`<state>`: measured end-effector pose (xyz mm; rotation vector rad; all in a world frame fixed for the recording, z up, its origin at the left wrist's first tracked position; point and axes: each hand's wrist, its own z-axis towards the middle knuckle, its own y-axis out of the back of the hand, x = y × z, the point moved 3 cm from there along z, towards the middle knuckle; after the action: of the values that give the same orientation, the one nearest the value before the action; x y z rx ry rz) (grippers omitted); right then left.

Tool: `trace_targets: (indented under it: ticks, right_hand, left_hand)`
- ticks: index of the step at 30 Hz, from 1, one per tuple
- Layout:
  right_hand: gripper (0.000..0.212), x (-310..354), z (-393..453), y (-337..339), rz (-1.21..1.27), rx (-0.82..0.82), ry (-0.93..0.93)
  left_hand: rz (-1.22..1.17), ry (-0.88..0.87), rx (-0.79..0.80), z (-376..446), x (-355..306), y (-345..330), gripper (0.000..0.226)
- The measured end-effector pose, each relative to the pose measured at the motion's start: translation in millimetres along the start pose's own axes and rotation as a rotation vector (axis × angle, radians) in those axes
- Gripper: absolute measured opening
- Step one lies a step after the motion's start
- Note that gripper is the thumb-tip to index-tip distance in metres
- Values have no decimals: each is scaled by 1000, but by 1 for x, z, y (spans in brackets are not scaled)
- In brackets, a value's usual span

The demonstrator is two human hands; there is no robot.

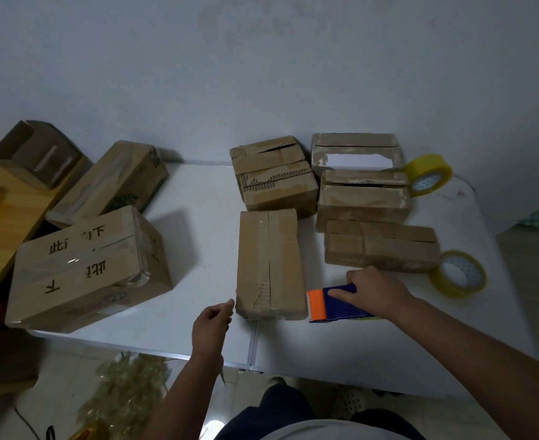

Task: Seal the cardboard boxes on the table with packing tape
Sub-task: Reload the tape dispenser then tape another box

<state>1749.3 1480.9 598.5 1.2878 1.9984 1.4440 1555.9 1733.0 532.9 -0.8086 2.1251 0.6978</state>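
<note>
Nearest the front edge of the white table (325,354), the person's left hand (211,325) hovers with fingers loosely curled, holding nothing, its fingertips just beside the near left corner of a long cardboard box (269,265). Just right of that box, the right hand (379,292) grips a blue and orange tape dispenser (331,301) resting on the table. Four more boxes crowd the far right part, with two yellow tape rolls (457,274) along the right edge.
</note>
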Motion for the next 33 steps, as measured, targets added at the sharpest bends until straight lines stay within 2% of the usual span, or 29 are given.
trace_targets:
  ticks: [5, 14, 26, 30, 33]
  right_hand:
    - [52, 10, -1, -13, 4, 27, -38]
    - [55, 36, -14, -43, 93, 28, -109]
    - [58, 34, -12, -51, 98, 40, -141]
    - [58, 35, -12, -50, 101, 45, -144]
    - [57, 36, -13, -49, 105, 39, -144]
  left_hand:
    - [104, -30, 16, 10, -1, 6, 29]
    - [248, -14, 121, 43, -11, 33, 29]
    - [256, -22, 197, 44, -11, 37, 30]
    - [429, -127, 223, 45, -23, 43, 19]
    - [640, -215, 228, 53, -34, 46, 23]
